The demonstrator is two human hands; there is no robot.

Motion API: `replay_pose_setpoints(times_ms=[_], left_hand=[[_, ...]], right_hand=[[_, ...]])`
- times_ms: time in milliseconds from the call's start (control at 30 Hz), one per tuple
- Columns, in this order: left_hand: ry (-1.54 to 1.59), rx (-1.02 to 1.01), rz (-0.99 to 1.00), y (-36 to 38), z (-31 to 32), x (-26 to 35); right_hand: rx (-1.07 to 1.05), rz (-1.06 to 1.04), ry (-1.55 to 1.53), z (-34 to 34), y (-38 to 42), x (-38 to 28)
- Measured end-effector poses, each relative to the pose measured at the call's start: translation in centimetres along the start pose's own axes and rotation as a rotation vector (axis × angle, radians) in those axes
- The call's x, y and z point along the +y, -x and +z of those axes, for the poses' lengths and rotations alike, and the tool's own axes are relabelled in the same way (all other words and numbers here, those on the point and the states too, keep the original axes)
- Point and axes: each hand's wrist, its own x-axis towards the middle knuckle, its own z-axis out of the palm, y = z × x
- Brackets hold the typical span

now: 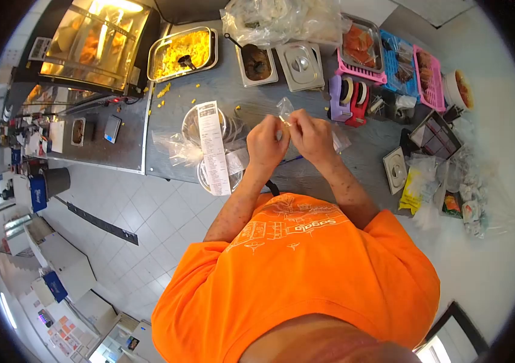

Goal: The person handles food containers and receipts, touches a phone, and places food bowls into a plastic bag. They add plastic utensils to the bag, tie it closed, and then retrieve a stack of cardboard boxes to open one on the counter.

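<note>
Left hand: my left hand (263, 144) is curled, fingers pinched on a piece of clear plastic (285, 107).
Right hand: my right hand (310, 138) is bent the same way, thumb and fingers closed on that plastic just beside the left; I cannot tell whether my fingertips touch each other.
Clear plastic: it is between my two hands, above the grey counter (176, 142), a crinkled end sticking up past my fingers; most of the rest is hidden by my hands.
Receipt: a long printed receipt (212, 140) lies to the left of my hands, across an upper round container (190, 127) and a lower round container (204, 175), with loose clear film (179, 150) at their left.
Tape: a purple dispenser (337, 101) and a red dispenser (359, 112) stand side by side, right of my hands.
Food pans: along the far side are a tray of yellow food (155, 68), a pan of dark food (257, 65) with a ladle in it, and a metal lid (300, 65) beside that.
Baskets: farther right, a blue basket (411, 85) sits next to a pink basket (431, 97).
</note>
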Motion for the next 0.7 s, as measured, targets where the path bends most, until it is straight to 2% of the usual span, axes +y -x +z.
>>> replay_pose_setpoints(times_ms=[67, 133, 167, 233, 267, 300, 333, 367, 400, 433, 467, 500, 533, 567, 633, 700], left_hand=[[0.163, 0.078, -0.380, -0.4, -0.3, 0.0], [0.216, 0.124, -0.467, -0.2, -0.4, -1.5], [0.277, 0.170, -0.544, -0.2, -0.4, -2.2], [0.347, 0.227, -0.583, -0.3, -0.9, -2.0], [0.001, 0.209, -0.331, -0.5, -1.5, -2.2], [-0.339, 0.184, -0.070, -0.9, -2.2, -2.4], [-0.341, 0.184, -0.070, -1.2, -3.4, -2.3], [-0.219, -0.003, -0.011, -1.3, -4.8, -2.2], [-0.094, -0.188, 0.047, -1.1, -5.8, -2.0], [-0.094, -0.191, 0.044, -0.5, -6.2, -2.0], [0.113, -0.238, -0.127, 0.2, -6.5, -2.3], [0.320, -0.283, -0.297, 0.9, -6.7, -2.8], [0.306, -0.347, -0.327, 1.9, -7.0, -4.0], [0.308, -0.351, -0.323, 3.0, -6.8, -4.7], [0.810, -0.154, -0.735, 4.2, -7.1, -4.5], [0.940, -0.121, -0.784, 3.9, -8.2, -3.3]], right_hand=[[-0.070, -0.044, -0.080, 0.4, -0.5, 0.5], [-0.231, -0.034, 0.028, 0.9, -1.1, 1.1], [-0.233, -0.037, 0.026, 1.6, -1.3, 0.9], [-0.122, -0.038, -0.089, 3.6, -1.2, 0.4], [-0.126, -0.038, -0.091, 4.2, -1.1, 0.6], [-0.194, 0.297, -0.451, 4.7, -1.3, 0.8], [-0.257, 0.639, -0.809, 5.1, -1.5, 0.8], [-0.258, 0.642, -0.810, 5.0, -1.7, 0.8], [-0.398, 0.756, -1.021, 4.5, -2.0, 0.8], [-0.539, 0.869, -1.232, 4.3, -2.1, 0.9], [-0.536, 0.871, -1.234, 4.5, -2.2, 1.0], [-0.652, 0.920, -1.301, 4.7, -2.5, 1.2], [-0.769, 0.965, -1.366, 5.1, -2.8, 1.4], [-0.763, 0.965, -1.366, 6.2, -3.2, 2.0], [-0.233, 1.312, -1.311, 9.9, -4.0, 4.6], [0.042, 1.441, -1.294, 14.0, -5.0, 8.7]])
